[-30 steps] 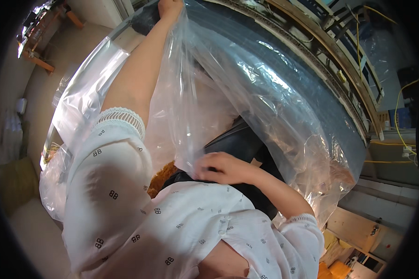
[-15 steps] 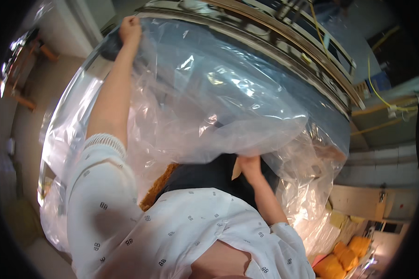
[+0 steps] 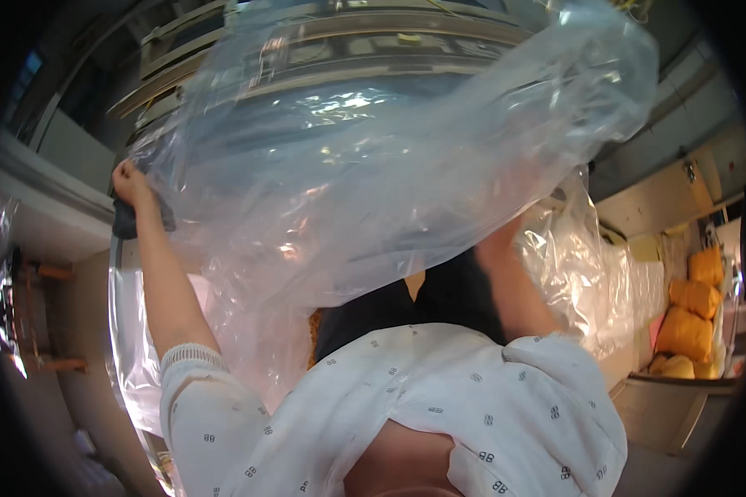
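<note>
Pinching clear plastic sheet point(image 3: 365, 207) at left edge: left grip point(image 3: 128, 182); right grip point(image 3: 520, 186) behind it, closure unclear.

Glare on plastic sheeting point(image 3: 365, 199), dark bowed edges

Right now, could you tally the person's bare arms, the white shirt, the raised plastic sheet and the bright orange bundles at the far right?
Bare arms: 2
White shirt: 1
Raised plastic sheet: 1
Bright orange bundles: 3
Total: 7
</note>
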A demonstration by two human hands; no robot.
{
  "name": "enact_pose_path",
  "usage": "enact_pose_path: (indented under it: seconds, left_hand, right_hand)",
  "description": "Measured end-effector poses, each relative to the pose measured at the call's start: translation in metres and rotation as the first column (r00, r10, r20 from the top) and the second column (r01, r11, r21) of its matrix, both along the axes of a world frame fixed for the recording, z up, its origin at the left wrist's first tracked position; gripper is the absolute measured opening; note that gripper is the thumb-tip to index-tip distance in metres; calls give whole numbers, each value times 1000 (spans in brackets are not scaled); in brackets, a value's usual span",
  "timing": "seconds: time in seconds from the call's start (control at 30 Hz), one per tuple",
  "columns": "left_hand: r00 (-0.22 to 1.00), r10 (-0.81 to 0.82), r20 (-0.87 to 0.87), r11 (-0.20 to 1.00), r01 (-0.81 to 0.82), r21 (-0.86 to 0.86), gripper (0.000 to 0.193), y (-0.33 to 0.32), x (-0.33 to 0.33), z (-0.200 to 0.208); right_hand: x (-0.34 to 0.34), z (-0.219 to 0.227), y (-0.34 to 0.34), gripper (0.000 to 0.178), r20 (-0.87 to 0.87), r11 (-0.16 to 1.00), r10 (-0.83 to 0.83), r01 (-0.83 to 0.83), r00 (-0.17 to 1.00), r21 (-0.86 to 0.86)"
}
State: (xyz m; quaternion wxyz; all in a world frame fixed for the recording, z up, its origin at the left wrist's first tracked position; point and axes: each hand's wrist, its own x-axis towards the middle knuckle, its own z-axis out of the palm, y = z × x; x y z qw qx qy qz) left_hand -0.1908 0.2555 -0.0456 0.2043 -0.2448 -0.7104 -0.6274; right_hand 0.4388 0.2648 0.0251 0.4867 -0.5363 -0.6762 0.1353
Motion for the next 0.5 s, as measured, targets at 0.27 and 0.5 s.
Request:
enact_pose_path:
  seconds: [0.27, 0.5]
  left_hand:
    - [1000, -13, -9, 994, 12, -111, 25, 17, 24, 25]
    - [995, 82, -49, 983, -88, -159, 24, 19, 28, 28]
  right_hand:
    - [5, -86, -32, 21, 70, 822, 519, -475, 852, -315]
    - [344, 103, 25, 16, -758, 914, -250, 404, 603, 20]
